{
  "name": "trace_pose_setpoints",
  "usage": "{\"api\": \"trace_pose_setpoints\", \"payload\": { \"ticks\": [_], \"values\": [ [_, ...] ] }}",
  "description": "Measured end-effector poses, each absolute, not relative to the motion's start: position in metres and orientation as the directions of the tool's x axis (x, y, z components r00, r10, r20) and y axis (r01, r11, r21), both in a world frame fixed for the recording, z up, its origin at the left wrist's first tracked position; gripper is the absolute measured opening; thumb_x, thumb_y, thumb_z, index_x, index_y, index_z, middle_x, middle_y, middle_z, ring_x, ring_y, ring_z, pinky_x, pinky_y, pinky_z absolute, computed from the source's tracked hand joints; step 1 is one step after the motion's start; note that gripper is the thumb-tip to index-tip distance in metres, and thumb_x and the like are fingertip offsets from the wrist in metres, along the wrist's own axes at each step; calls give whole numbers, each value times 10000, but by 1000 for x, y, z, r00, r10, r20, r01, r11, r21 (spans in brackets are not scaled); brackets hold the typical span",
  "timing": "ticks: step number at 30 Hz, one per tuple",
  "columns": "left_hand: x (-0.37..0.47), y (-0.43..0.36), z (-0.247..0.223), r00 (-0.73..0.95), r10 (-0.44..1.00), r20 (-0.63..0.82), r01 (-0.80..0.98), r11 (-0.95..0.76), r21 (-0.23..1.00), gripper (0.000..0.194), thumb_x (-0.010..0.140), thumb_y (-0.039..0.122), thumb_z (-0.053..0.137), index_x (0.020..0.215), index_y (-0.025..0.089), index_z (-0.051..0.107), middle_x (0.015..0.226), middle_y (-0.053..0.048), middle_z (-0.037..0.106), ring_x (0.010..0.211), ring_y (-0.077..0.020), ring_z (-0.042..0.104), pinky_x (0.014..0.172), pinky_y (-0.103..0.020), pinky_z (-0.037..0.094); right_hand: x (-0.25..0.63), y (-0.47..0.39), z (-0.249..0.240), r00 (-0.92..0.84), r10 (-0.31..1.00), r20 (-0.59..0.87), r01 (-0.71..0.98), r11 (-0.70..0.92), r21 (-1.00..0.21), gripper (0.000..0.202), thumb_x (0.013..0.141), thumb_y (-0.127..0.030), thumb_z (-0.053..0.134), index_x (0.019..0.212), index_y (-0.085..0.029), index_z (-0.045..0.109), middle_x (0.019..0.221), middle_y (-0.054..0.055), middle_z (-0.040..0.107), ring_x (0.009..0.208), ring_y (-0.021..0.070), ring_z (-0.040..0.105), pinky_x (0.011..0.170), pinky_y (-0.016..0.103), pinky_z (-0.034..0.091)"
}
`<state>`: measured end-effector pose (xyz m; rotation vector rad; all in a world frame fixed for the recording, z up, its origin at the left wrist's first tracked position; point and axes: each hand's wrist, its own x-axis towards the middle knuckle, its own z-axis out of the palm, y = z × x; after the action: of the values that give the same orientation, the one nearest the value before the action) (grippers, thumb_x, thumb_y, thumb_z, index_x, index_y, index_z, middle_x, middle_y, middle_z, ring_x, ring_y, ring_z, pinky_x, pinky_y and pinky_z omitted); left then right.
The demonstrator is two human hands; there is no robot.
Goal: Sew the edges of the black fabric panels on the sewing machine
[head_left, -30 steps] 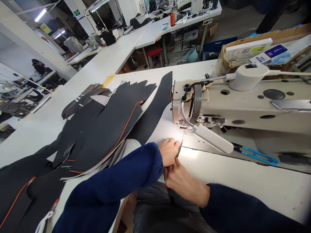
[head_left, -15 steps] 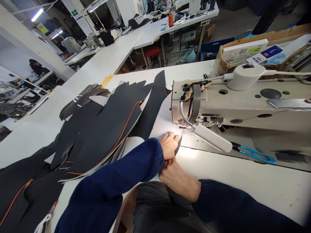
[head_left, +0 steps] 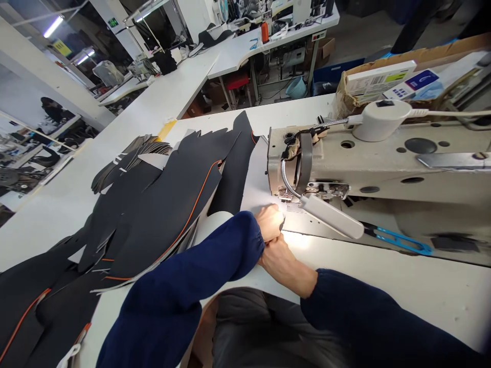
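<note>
A fabric panel (head_left: 255,186), pale on its upper face and dark at one edge, lies under the presser foot (head_left: 286,193) of a sewing machine (head_left: 387,158). My left hand (head_left: 269,222) has curled fingers closed on the panel's near end, just in front of the foot. Tucked against it from below, my right hand (head_left: 282,258) is closed too, with its fingertips hidden behind the left hand. It seems to grip the panel's trailing edge there. A lit lamp (head_left: 332,217) shines on this spot.
Stacked dark panels with orange piping (head_left: 164,204) cover the table on the left. Blue thread snips (head_left: 402,240) lie under the machine arm. A cardboard box (head_left: 341,97) of packets stands behind the machine. Across the gap is another worktable (head_left: 230,56).
Both hands have moved forward a little, the right one rising closer to the left. The panel has slid away from me under the foot. The view has shifted slightly.
</note>
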<state>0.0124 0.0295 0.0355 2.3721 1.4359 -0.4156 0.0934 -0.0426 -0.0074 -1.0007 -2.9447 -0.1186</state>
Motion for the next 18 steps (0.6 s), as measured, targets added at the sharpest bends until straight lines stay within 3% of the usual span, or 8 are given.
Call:
{"api": "trace_pose_setpoints", "payload": {
  "ticks": [4,7,13,18],
  "values": [
    [4,28,37,506,792,-341,859,-499,114,266,846,257,487,1038,154,639,1065,-123,545,954,-242,545,882,-360,459,101,-39,-11,-801,594,76,597,784,171,218,708,-13,515,824,-72,691,725,183,682,712,295,640,631,439,464],
    [0,24,42,493,788,-369,865,-489,111,280,850,264,480,1069,177,631,1041,-110,551,903,-225,556,852,-344,468,106,-39,-16,-798,579,165,602,755,260,240,714,-46,528,891,-40,690,825,233,687,846,340,640,727,482,450],
    [7,26,49,453,766,-457,883,-456,112,233,787,193,533,966,136,671,1021,-111,571,831,-212,592,745,-301,489,117,-32,-27,-804,466,369,565,792,230,186,738,-27,500,832,-82,651,765,169,664,739,259,607,726,413,447],
    [12,34,45,426,793,-436,903,-402,151,244,805,196,528,984,132,682,1064,-105,585,819,-200,607,756,-301,495,124,-24,-32,-791,453,411,574,783,242,209,744,-2,476,854,-68,640,800,182,664,768,258,611,730,394,463]
  ]
}}
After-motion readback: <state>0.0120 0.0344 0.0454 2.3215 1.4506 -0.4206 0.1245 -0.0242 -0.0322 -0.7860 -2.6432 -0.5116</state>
